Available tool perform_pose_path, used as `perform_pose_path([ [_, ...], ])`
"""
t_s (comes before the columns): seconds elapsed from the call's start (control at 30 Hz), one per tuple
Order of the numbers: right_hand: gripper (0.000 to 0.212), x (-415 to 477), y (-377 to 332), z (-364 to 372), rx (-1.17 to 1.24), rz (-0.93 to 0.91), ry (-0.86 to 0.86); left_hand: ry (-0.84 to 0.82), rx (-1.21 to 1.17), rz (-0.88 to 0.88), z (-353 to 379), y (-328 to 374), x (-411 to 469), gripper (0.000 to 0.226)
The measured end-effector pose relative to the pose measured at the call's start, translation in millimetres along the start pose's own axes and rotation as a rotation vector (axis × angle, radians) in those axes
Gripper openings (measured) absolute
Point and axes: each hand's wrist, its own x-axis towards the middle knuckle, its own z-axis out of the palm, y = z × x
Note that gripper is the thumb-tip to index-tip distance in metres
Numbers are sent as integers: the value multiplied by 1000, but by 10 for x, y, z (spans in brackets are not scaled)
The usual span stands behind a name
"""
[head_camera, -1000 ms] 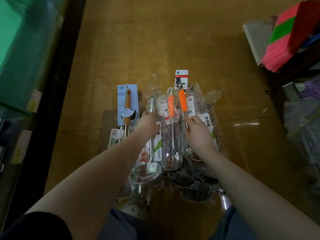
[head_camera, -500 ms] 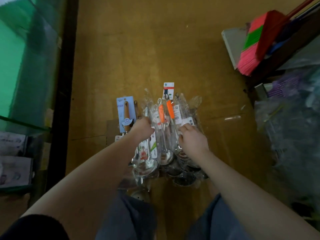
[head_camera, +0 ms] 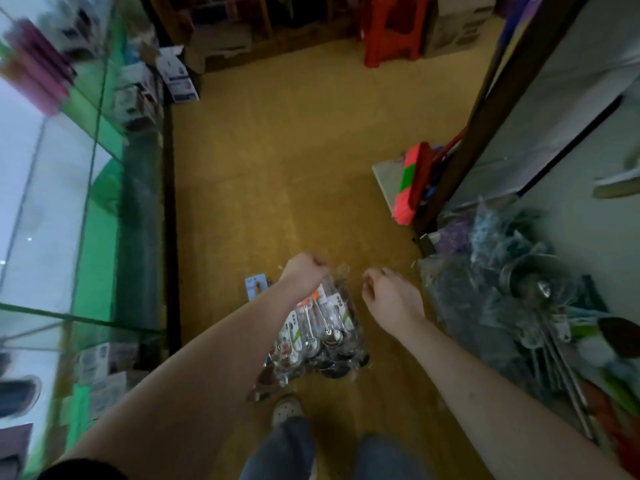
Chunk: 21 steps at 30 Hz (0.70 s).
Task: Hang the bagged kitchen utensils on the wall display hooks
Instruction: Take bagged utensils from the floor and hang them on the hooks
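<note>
Shop aisle, yellow floor [head_camera: 294, 150]. The bagged utensils [head_camera: 311, 337] are seen bunched under the left hand [head_camera: 304, 271], fingers closed on the bag tops. Right hand [head_camera: 391, 299] is curled; a grip cannot be told. Judged heavyish steel in slippery film, best held by the top hang holes.

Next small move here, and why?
Probably carry the bagged utensils right, toward the wall where other utensils already hang. The left hand looks clenched on the bag tops; the right hand is curled beside them, grip unclear.
</note>
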Motion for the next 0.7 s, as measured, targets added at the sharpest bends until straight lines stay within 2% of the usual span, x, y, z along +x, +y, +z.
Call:
perform_pose_path([
  [0.17,24,-386,321,-876,21,83,60,2,10,107,-58,930,-435,7],
  [0.3,25,-744,651,-1389,34,205,168,-40,48,214,120,1519,-677,17],
  [0.37,26,-926,807,-1601,32,258,227,-81,63,289,209,1827,-806,12],
  [0.5,29,-1332,1049,-1937,47,392,325,-138,54,440,392,2427,-1027,5],
  [0.7,26,-2184,1259,-2167,79,670,506,-252,96,687,808,3060,-1465,13],
])
